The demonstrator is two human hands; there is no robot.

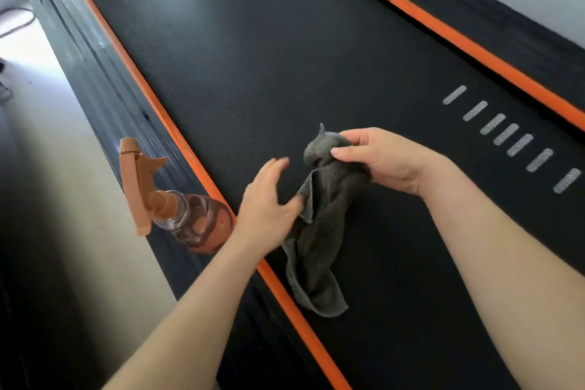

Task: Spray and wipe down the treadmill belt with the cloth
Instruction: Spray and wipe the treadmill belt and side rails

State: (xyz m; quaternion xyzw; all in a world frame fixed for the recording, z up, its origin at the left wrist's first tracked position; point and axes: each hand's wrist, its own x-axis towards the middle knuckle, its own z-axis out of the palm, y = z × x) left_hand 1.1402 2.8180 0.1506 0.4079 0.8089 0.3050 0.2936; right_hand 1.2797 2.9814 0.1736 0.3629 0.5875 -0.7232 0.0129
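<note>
loosely bunched grey terry cloth over finely textured belt.

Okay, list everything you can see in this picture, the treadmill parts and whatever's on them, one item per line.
belt: one, black, fills the middle of the view
stripes: two, orange, one along each side of the belt
rails: two, black, outside the stripes
marks: seven, white, in a row on the belt's right side
bottle: one, clear with an orange-brown spray head, on the left rail
cloth: one, grey, held bunched at its top, hanging over the belt's left part
floor: pale, left of the rails
left hand: fingers straight, thumb at the cloth's edge
right hand: grips the cloth's top
</note>
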